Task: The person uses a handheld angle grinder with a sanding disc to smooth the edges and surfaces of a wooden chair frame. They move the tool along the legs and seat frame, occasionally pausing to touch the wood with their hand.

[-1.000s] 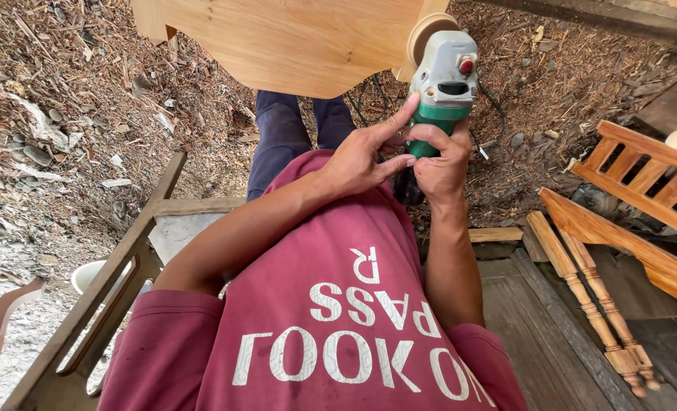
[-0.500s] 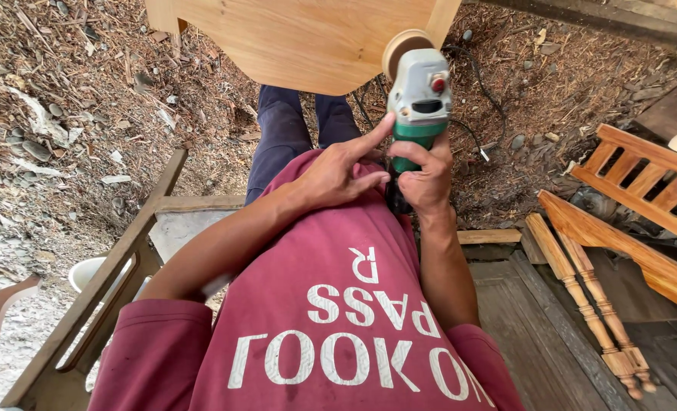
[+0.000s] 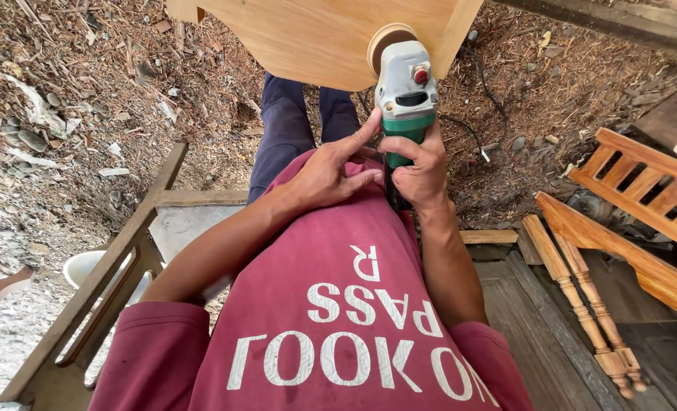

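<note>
My right hand (image 3: pixel 418 164) grips the green body of a grey and green angle grinder (image 3: pixel 405 91). Its round sanding disc (image 3: pixel 388 38) lies against a pale wooden panel (image 3: pixel 316 38) at the top of the view. My left hand (image 3: pixel 331 171) rests against my maroon shirt beside the tool's rear end, its index finger stretched toward the green body. A black power cord (image 3: pixel 475 129) trails from the grinder over the ground to the right.
Wood chips and shavings cover the ground (image 3: pixel 64 99). A dark wooden frame (image 3: pixel 118 266) stands at the left, with a white bowl (image 3: pixel 87 266) behind it. Turned wooden legs (image 3: pixel 582 304) and a slatted orange-brown chair part (image 3: pixel 643 198) lie on planks at the right.
The grinder and both hands have shifted left along the panel's lower edge. The disc now sits further in from the panel's right corner.
</note>
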